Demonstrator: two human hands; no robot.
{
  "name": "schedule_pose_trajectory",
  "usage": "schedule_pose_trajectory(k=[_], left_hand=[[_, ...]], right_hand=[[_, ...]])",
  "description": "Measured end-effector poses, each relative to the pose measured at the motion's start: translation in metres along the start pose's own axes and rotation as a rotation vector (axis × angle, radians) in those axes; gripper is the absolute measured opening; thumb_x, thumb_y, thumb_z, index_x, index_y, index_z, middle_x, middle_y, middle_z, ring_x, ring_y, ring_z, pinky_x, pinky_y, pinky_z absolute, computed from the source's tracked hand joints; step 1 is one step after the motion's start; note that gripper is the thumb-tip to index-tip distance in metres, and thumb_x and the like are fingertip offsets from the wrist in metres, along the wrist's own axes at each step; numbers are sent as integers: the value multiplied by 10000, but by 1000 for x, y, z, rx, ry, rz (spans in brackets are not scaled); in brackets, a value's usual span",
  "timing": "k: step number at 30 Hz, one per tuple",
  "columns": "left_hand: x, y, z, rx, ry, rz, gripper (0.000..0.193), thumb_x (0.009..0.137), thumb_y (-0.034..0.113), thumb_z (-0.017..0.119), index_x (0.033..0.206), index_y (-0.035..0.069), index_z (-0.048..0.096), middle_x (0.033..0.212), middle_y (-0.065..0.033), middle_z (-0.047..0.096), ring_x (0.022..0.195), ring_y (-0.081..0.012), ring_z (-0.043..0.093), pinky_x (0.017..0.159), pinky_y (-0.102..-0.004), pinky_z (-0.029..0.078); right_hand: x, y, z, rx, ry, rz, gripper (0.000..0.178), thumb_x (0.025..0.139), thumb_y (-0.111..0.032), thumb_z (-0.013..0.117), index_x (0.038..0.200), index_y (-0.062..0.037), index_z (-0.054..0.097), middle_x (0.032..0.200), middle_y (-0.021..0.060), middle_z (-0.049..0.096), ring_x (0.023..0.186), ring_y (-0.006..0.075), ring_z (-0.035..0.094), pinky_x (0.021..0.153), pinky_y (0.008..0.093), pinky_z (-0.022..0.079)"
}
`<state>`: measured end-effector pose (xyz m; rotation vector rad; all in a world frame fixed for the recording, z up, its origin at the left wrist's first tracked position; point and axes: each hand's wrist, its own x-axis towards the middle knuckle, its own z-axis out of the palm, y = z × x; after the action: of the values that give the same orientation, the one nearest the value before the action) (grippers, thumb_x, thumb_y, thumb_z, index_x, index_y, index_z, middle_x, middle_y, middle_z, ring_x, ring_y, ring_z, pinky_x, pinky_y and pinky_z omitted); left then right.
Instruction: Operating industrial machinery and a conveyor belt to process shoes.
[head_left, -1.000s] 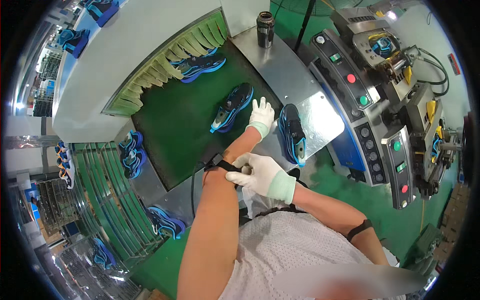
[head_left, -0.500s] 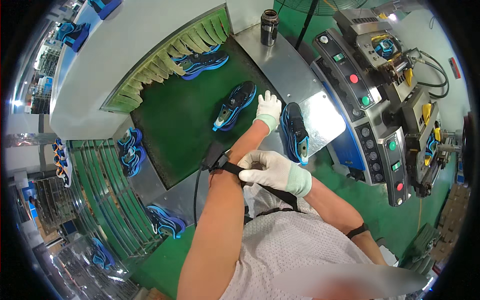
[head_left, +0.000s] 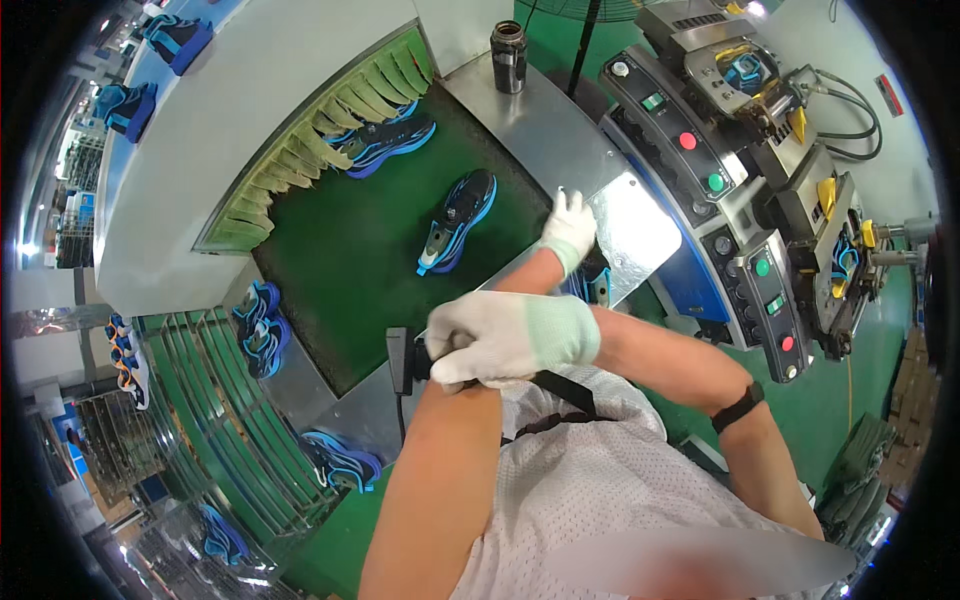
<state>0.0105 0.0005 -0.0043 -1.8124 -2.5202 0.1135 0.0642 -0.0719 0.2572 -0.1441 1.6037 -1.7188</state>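
My left hand [head_left: 568,228], in a white glove with a pale green cuff, reaches out over the metal edge with its fingers stretched. Partly hidden beneath it is a black and blue sneaker [head_left: 600,285]. My right hand [head_left: 490,338], gloved alike, lies across my left forearm, its fingers closed on the black strap there. The strap itself is mostly covered; a small black device [head_left: 400,362] with a cable sticks out beside the fingers. Another black and blue sneaker [head_left: 458,222] rests on the green belt [head_left: 330,270], left of my left hand.
More sneakers [head_left: 385,145] come from under a green strip curtain [head_left: 330,120]. A dark bottle [head_left: 508,58] stands on the metal ledge. To the right is a machine with a button panel [head_left: 680,140]. At left, a metal rack [head_left: 215,400] has sneakers [head_left: 262,330] near it.
My left hand has moved right, over the sneaker on the metal edge. My right hand has shifted left across the forearm and now covers most of the strap. The view has shifted slightly.
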Motion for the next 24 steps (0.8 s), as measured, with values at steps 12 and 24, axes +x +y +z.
schedule_pose_trajectory(k=[12,24], left_hand=[[75,-307,-34,-1340,854,-859,288,967,180,586,1158,-35,601,1194,-195,666,1086,-354,640,869,-483,535],[52,-85,-49,-183,484,85,193,854,108,560,1041,86,602,1092,-99,610,1106,-339,577,956,-523,444]], right_hand=[[-21,118,49,663,209,-247,329,1019,-321,606,1076,-14,501,817,77,636,475,107,562,378,239,401],[8,-57,2,60,-70,-71,402,967,-340,582,900,51,643,774,52,667,521,104,562,477,283,458]])
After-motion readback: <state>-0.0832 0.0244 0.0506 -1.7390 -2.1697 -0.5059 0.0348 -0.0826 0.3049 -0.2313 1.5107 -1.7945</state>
